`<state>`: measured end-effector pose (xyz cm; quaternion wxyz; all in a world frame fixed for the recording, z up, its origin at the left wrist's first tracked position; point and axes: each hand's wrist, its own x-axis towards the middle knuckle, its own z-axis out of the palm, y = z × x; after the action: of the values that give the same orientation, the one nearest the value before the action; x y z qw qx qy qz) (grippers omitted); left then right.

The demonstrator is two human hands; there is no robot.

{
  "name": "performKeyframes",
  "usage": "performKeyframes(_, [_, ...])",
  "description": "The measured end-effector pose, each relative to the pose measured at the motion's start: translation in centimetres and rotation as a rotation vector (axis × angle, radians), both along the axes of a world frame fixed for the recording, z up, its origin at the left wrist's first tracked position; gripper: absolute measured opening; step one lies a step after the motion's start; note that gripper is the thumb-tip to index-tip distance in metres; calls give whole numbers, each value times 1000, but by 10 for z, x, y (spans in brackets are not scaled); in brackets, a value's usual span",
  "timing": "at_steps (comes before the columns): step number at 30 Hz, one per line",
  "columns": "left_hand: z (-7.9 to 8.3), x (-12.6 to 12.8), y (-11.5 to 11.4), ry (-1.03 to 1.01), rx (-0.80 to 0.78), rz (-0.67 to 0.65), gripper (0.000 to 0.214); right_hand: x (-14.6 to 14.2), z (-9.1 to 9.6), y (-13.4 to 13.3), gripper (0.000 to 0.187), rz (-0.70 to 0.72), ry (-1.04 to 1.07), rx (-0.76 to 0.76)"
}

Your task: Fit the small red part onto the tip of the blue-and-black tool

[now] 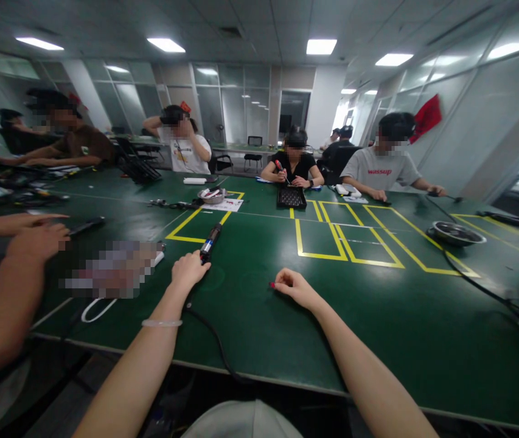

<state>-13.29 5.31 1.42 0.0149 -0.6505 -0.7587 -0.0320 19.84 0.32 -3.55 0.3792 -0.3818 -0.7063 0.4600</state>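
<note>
My left hand [189, 269] is closed around the rear end of a black rod-shaped tool [210, 241] with a blue-and-white band. The tool points away from me, just over the green table. Its exact kind is too blurred to make out. A black cord [213, 331] emerges by my left wrist and runs over the table's near edge. To the right, my right hand [294, 288] pinches a small red piece [272, 285] between thumb and fingertips, low over the tabletop. Most of that piece is hidden by the fingers.
Yellow tape [323, 255] marks rectangles on the green table [259, 340]. A bowl of small parts [212, 194] and a black tray [291, 198] stand farther back. A round metal part [456, 232] lies right. At left, a co-worker's hands [35, 237] are near a black bar [86, 226].
</note>
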Motion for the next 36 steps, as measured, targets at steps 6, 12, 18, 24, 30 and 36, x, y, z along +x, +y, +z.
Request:
performKeyframes(6, [-5,32,-9,70,83,-120,45,-3,-4,2,22,-43,18,25])
performKeyframes(12, [-7,87,-25,31,124,-329,43,-4,-6,2,19,-112,-16,96])
performKeyframes(18, [-7,135,-47,-17,151,-508,40,-6,-1,-3,9,-184,-136,279])
performKeyframes(24, [-11,153,-58,-14,151,-578,41,-8,3,-5,2,-211,-317,414])
performKeyframes(30, [-13,151,-59,-6,143,-577,40,-7,2,-4,4,-219,-365,474])
performKeyframes(36, [-14,151,-59,-4,153,-586,42,-8,-3,-3,5,-204,-412,461])
